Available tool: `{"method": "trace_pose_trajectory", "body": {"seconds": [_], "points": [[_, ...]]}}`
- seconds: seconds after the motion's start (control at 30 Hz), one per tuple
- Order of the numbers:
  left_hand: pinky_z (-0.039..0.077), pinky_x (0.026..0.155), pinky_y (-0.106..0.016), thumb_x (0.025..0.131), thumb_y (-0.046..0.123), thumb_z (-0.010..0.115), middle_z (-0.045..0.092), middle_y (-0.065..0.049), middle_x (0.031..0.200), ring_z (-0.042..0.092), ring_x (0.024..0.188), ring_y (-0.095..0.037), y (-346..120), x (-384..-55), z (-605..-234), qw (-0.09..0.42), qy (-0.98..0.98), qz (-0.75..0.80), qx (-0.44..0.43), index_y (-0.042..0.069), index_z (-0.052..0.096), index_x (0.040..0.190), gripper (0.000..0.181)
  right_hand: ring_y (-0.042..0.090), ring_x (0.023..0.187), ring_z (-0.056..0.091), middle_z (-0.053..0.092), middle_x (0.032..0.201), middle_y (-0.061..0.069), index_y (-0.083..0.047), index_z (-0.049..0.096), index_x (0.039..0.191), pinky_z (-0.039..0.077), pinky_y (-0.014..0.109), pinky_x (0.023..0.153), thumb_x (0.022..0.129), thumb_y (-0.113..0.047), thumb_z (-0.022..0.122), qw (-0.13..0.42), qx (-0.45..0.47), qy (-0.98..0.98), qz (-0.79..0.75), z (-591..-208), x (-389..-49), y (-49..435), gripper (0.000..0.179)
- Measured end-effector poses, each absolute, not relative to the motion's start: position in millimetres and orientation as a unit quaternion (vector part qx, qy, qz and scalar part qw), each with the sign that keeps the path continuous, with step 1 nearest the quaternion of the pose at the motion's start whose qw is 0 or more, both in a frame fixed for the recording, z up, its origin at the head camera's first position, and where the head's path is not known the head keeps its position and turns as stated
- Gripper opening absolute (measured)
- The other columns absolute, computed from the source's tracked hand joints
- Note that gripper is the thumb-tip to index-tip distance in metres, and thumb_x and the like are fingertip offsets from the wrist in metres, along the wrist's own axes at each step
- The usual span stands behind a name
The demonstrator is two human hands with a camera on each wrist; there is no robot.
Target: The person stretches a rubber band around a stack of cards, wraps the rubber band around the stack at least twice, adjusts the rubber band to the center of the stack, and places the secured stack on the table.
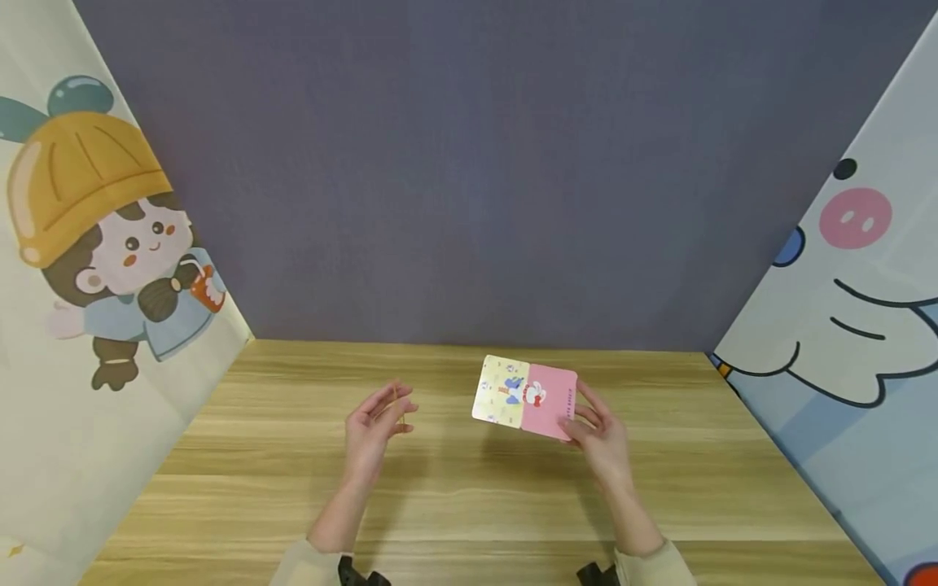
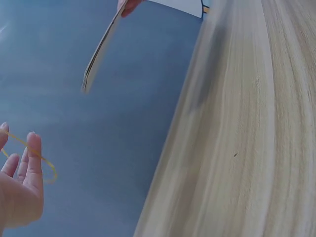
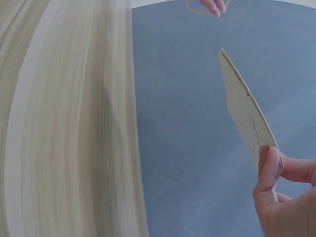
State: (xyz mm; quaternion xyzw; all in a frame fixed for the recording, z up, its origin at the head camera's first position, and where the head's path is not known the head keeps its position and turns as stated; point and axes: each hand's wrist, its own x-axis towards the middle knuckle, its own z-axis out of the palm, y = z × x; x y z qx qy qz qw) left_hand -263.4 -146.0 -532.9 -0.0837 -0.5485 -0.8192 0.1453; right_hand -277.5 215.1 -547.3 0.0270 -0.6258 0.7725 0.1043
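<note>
While the right hand (image 1: 602, 435) pinches a small stack of cards (image 1: 524, 396) by its pink end, thumb on one face and fingers behind, the stack is lifted clear of the tabletop (image 1: 469, 488) and tilted so its printed face, half pale yellow and half pink with a little cartoon figure, looks up toward the person. From the right wrist view the cards (image 3: 247, 116) show edge-on as several thin sheets lying together, which suggests the grip sits at one end so the other stays free. Over at about nine o'clock from the cards, the left hand (image 1: 375, 427) hovers above the wood, fingers loosely spread and slightly bent, with a thin yellow rubber band (image 2: 34, 158) looped over the fingertips (image 2: 33, 148); I'd judge the fingers are held apart to keep the loop open. Hand and cards are near each other but apart, with bare wood beneath the gap. That tabletop is light, streaky wood grain, carrying nothing else that I can see. Behind it at twelve o'clock stands a plain grey-blue backdrop (image 1: 469, 163); a cartoon child in a yellow hat (image 1: 110, 228) covers the panel at nine o'clock, and a cartoon elephant (image 1: 857, 268) with a pink cheek covers the one at three o'clock.
</note>
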Motion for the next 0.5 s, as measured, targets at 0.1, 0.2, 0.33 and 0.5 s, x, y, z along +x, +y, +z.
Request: {"method": "trace_pose_trajectory", "body": {"seconds": [0.1,0.2,0.33,0.5], "points": [[0.053,0.063,-0.04,0.08,0.006,0.065,0.055,-0.021,0.114,0.058,0.09,-0.035,-142.7,-265.9,-533.4,0.168,-0.552,-0.81,-0.105,0.004,0.047,0.126,0.05,0.031,0.08,0.062,0.058,0.104,0.019,-0.02,0.042,0.133,0.053,0.031,0.051,0.072,0.0,0.071,0.1,0.052,-0.617,0.779,-544.7,-277.4,213.2,0.07],[0.053,0.066,-0.035,0.079,0.004,0.066,0.056,-0.021,0.111,0.059,0.089,-0.03,-138.3,-264.9,-528.7,0.198,-0.577,-0.781,-0.135,0.007,0.045,0.128,0.054,0.027,0.078,0.063,0.06,0.102,0.016,-0.016,0.04,0.133,0.053,0.029,0.052,0.074,0.003,0.068,0.094,0.091,-0.605,0.786,-518.1,-262.1,204.0,0.068],[0.053,0.069,-0.03,0.076,0.005,0.069,0.056,-0.024,0.108,0.06,0.089,-0.026,-125.8,-242.9,-490.4,0.224,-0.607,-0.749,-0.146,0.004,0.045,0.128,0.057,0.021,0.075,0.064,0.061,0.097,0.012,-0.009,0.04,0.133,0.052,0.026,0.052,0.075,0.002,0.067,0.099,0.112,-0.605,0.782,-471.8,-234.8,185.3,0.065],[0.052,0.07,-0.027,0.071,-0.002,0.07,0.055,-0.026,0.106,0.057,0.09,-0.024,-109.0,-208.1,-434.8,0.221,-0.632,-0.735,-0.11,-0.002,0.047,0.122,0.056,0.014,0.071,0.063,0.061,0.091,0.006,-0.002,0.038,0.132,0.052,0.024,0.053,0.074,0.008,0.064,0.091,0.047,-0.637,0.764,-430.2,-213.1,165.6,0.065]]}}
